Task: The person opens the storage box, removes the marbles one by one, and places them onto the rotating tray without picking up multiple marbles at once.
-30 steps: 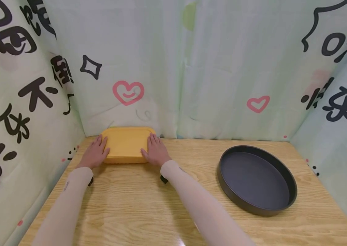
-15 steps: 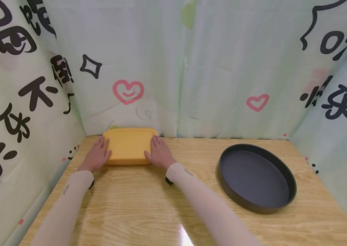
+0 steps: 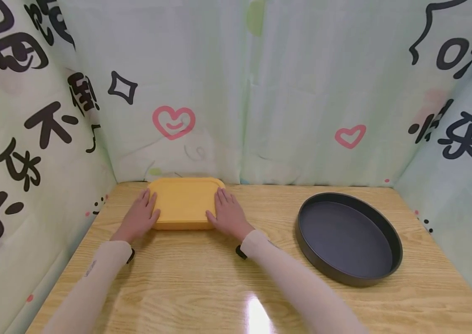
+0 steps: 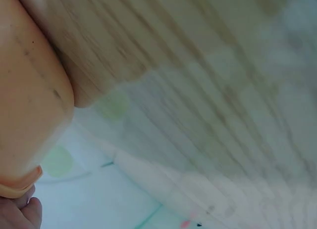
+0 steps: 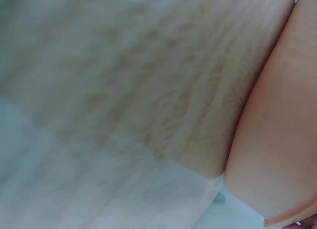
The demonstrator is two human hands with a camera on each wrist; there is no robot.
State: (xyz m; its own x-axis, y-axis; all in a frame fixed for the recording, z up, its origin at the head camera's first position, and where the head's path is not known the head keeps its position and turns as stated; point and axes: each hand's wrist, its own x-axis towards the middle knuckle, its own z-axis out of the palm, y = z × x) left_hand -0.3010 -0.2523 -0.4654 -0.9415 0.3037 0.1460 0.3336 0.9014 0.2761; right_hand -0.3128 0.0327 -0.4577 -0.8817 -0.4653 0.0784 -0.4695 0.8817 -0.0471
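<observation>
Pale cloth (image 3: 302, 116) hangs beyond the left hand (image 3: 139, 217) and right hand (image 3: 230, 213); wooden table (image 3: 194, 278) spreads beneath them. Right of the right hand sits a dark pan (image 3: 348, 241). Between the hands is the yellow box (image 3: 185, 204), its sides pressed by nearly straight, uncurled fingers. Positioning it seems the step in hand; the next move probably calls for even pressure. Cloth left of the hands reads 不; far right, perhaps 乐. Print on the left sleeve (image 3: 100, 280) is too small to read.

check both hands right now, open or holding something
Left hand: open, touching the left end of the yellow box.
Right hand: open, touching the box's right end.
</observation>
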